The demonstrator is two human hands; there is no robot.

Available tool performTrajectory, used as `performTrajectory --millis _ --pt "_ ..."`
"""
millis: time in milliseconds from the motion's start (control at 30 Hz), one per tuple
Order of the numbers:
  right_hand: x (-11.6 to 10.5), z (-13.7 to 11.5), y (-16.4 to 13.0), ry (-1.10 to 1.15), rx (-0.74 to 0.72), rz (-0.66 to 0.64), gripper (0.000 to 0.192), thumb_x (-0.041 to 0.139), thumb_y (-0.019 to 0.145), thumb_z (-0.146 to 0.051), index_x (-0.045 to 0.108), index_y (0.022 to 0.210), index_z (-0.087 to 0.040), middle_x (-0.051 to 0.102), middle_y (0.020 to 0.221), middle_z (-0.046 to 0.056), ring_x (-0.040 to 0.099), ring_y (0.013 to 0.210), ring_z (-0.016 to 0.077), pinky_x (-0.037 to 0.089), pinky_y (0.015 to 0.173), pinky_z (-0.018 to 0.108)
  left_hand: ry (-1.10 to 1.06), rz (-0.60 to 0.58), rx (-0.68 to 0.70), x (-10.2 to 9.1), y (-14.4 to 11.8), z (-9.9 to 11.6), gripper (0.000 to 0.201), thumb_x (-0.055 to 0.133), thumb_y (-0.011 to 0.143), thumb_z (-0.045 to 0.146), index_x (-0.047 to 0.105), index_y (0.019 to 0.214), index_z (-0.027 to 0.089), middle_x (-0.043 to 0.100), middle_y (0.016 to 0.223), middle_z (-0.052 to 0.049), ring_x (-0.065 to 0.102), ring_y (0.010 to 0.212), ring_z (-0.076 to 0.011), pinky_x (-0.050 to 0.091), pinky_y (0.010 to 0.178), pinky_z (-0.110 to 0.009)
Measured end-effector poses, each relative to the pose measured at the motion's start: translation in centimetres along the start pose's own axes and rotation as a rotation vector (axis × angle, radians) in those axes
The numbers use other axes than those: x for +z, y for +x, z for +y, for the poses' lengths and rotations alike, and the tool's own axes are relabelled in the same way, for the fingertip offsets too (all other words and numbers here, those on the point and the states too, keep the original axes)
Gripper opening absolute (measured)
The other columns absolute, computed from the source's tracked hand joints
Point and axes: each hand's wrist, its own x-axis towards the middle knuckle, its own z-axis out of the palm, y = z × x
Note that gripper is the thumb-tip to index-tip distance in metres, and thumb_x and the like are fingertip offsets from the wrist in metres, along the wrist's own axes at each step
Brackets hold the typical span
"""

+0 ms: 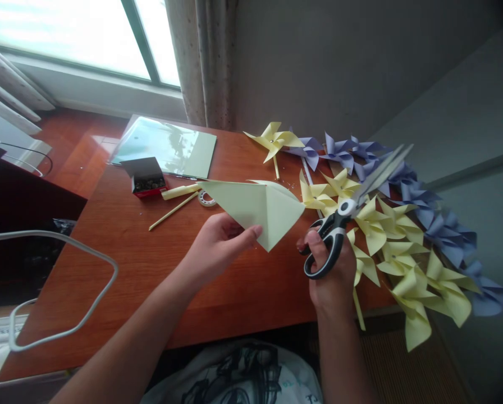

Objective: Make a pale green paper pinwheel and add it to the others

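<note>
My left hand [218, 244] pinches a folded pale yellow paper square [262, 210] by its lower edge and holds it above the wooden table [129, 252]. My right hand [331, 269] grips black-and-white scissors [352, 205] through the handle loops. Their blades point up and to the right, away from the paper, over a heap of yellow pinwheels [394, 247]. The scissors and the folded paper are apart.
Purple pinwheels [424, 196] lie along the table's right edge by the wall. A small open box of pins [147, 178], a tape roll [206, 197], yellow sticks [173, 210] and a glossy sheet [167, 147] sit at the back left. A white cable [87, 314] loops at the left.
</note>
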Motion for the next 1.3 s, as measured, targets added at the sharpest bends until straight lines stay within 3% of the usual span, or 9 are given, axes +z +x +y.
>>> performTrajectory --millis 200,433,867,1300 --pt "-1.5 0.2 -2.9 0.008 0.235 -0.310 0.033 0.075 0.085 -0.049 0.055 0.088 -0.023 0.058 0.073 -0.003 0.059 0.063 0.0142 0.046 0.061 0.028 -0.038 0.305 0.088 -0.7 0.1 0.0 0.026 0.076 0.084 0.034 0.069 0.068 0.015 0.068 0.061 -0.002 0.057 0.058 -0.0124 0.043 0.056 -0.023" --pt "-3.0 -0.1 -4.9 -0.124 0.386 -0.557 0.052 0.075 0.076 -0.067 0.056 0.095 -0.021 0.055 0.076 -0.002 0.051 0.067 0.0150 0.041 0.063 0.028 -0.073 0.375 0.122 -0.6 0.0 0.2 0.020 0.076 0.082 0.033 0.070 0.074 0.015 0.068 0.062 -0.002 0.059 0.058 -0.0146 0.045 0.057 -0.025" --pt "-2.2 0.7 -5.8 -0.136 0.443 -0.588 0.053 0.073 0.076 -0.067 0.056 0.095 -0.021 0.051 0.075 -0.003 0.050 0.064 0.0140 0.035 0.058 0.026 -0.013 0.358 0.166 -0.1 -0.1 0.0 0.025 0.072 0.087 0.035 0.070 0.073 0.015 0.070 0.062 -0.003 0.060 0.057 -0.0141 0.046 0.055 -0.025" --pt "-2.0 0.4 -5.3 0.016 0.516 -0.621 0.054 0.075 0.077 -0.066 0.055 0.097 -0.020 0.052 0.076 -0.002 0.050 0.064 0.0124 0.043 0.060 0.025 0.068 0.255 0.161 0.4 -0.2 0.4 0.020 0.070 0.086 0.023 0.070 0.069 0.014 0.071 0.060 -0.002 0.062 0.052 -0.0113 0.047 0.050 -0.019"
